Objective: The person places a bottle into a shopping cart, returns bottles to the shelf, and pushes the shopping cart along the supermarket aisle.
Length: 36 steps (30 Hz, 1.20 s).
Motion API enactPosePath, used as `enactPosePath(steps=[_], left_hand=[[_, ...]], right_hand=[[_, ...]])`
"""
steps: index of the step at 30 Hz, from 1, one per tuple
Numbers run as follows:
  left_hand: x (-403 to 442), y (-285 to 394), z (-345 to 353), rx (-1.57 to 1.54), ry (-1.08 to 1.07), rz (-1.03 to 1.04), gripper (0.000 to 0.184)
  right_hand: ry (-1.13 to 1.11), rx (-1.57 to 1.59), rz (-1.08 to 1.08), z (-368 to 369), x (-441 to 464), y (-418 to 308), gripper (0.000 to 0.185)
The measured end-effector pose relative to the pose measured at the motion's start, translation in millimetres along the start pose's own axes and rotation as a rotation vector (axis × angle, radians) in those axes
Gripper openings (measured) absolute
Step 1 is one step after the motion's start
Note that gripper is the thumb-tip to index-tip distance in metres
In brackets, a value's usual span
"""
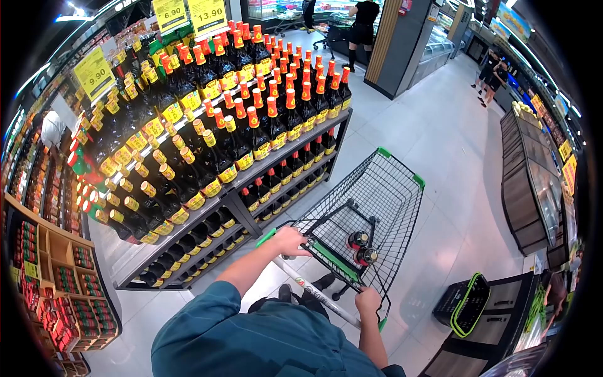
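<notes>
My left hand [291, 242] is closed over the near left corner of a black wire shopping cart [392, 188], by the green end of its handle; some fingertips are hidden. My right hand [367, 300] is wrapped round the cart's frame at the near right corner. Between them runs the pale handle bar [314, 290]. Two dark bottles, one bottle [358, 239] just beyond the other bottle [365, 256], stand in the near part of the cart, seen from above. Green corner pieces mark the cart's far end.
Left of the cart rises a shelf [229, 182] packed with dark, red-capped bottles [254, 135] under yellow price signs [208, 16]. A black basket [463, 305] with a green rim is at right. Beyond are a pillar [400, 47], display cases [531, 182] and several people [496, 75].
</notes>
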<state>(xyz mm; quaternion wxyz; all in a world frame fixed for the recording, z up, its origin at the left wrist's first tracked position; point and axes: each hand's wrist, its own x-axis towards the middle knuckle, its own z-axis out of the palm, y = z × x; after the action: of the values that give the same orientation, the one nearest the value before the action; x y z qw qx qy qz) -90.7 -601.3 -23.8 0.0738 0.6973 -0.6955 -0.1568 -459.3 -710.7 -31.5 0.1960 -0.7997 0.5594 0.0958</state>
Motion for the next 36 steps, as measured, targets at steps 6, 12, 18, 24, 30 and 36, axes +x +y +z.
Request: enactPosePath(steps=[6, 12, 18, 24, 30, 36], left_hand=[[8.0, 4.2, 3.4, -0.011, 0.056, -0.003, 0.054], [14.6, 17.6, -1.6, -0.003, 0.028, -0.067, 0.062], [20.0, 25.4, -1.2, -0.01, 0.048, -0.07, 0.054], [25.3, 27.1, -3.9, -0.012, 0.048, -0.07, 0.054], [25.7, 26.5, -7.7, -0.018, 0.013, -0.103, 0.059], [22.7, 26.9, -6.8, -0.024, 0.001, -0.125, 0.062]], right_hand=[[0.106, 0.017, -0.045, 2.1, 15.8, 14.5, 0.026], [0.096, 0.015, -0.048, -15.4, 27.2, 16.7, 0.026], [0.154, -0.009, -0.151, -19.3, 41.0, 29.4, 0.023], [0.195, -0.001, -0.23, -12.8, 54.7, 39.3, 0.021], [0.139, -0.007, -0.239, -23.1, 55.5, 33.5, 0.018], [0.125, 0.001, -0.191, -22.1, 55.2, 32.3, 0.024]])
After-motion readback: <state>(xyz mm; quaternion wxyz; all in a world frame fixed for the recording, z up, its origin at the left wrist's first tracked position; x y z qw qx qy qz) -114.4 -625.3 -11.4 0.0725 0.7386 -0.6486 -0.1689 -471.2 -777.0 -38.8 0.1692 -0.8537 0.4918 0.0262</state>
